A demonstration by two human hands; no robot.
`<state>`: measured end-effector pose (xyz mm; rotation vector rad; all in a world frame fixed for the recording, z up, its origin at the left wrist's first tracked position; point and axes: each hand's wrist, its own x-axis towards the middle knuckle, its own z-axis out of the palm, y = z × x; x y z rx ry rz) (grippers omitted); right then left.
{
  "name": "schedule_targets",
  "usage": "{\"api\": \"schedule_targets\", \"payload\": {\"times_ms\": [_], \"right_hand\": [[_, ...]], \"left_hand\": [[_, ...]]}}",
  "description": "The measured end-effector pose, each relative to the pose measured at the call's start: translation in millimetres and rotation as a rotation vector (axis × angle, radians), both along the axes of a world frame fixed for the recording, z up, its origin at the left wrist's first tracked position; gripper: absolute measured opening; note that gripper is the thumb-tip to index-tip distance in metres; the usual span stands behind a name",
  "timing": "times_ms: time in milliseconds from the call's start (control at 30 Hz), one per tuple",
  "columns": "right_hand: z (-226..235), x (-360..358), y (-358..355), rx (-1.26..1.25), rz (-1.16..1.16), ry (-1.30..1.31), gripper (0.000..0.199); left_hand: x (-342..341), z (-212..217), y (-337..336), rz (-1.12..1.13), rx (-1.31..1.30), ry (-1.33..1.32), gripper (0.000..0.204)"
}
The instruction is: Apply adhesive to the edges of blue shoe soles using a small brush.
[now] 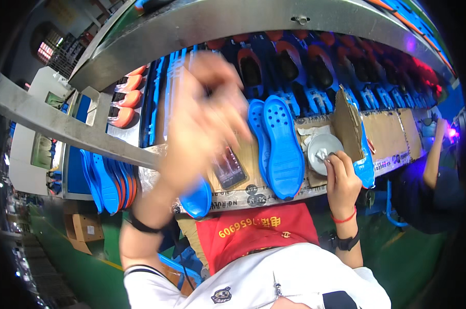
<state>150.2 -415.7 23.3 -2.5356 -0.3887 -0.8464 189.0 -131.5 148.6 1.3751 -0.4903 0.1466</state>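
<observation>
My left hand is raised over the left part of the bench, smeared by motion, so its fingers and anything in them cannot be made out. Beneath it lies a dark phone. Two blue shoe soles with round holes at one end rest side by side in the middle, and another blue sole is partly hidden under my left forearm. At the rim of a small white bowl, the fingers of my right hand are pinched together. Something small and pale shows at their tips, too small to name.
Behind the bench, a rack holds several orange and black shoe uppers under a metal beam. Stacked soles hang at the left. A cardboard flap stands beside the bowl. Another person sits at the right.
</observation>
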Motion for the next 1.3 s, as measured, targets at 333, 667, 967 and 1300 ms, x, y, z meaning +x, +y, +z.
{"api": "schedule_targets", "payload": {"times_ms": [333,667,967,1300], "right_hand": [[-38.3,31.8,5.9,-0.225,-0.026,0.218,0.011],[-22.3,25.3,1.0,-0.219,0.056,0.247,0.009],[33.8,-15.5,12.7,0.246,0.252,0.236,0.014],[29.6,-25.4,31.4,0.134,0.492,0.142,0.019]], "left_hand": [[-99.4,-190.1,-85.7,0.372,0.501,0.475,0.061],[-86.1,-143.1,-53.6,0.019,-0.343,0.795,0.044],[-81.5,-130.3,-48.0,0.094,-0.189,0.603,0.061],[-88.1,-122.2,-62.8,0.317,-0.053,0.445,0.066]]}}
